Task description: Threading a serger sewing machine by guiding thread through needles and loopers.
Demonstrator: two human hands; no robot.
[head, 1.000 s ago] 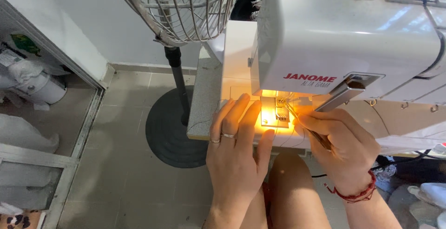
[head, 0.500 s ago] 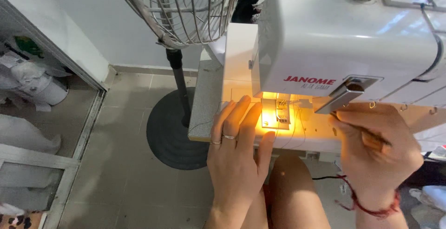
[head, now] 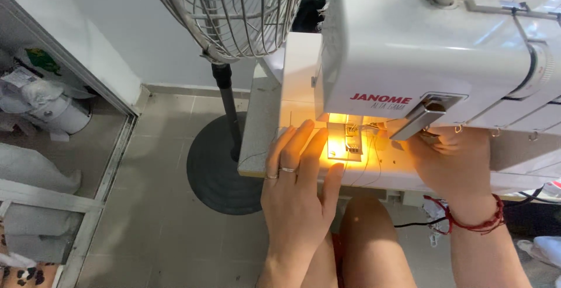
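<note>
- Head view is showing the left hand (head: 298,188) lying flat and open, fingers spread on the bed of the white sewing machine (head: 421,60), gripping nothing, just left of the lit needle plate (head: 345,143).
- Right of that plate, the right hand (head: 453,159) is curling under the machine's head; whether it is pinching anything I cannot tell.
- A red bracelet (head: 467,221) is circling that wrist.
- Left of the machine and farther off, a pedestal fan (head: 228,19) is standing on its round dark base (head: 219,171).
</note>
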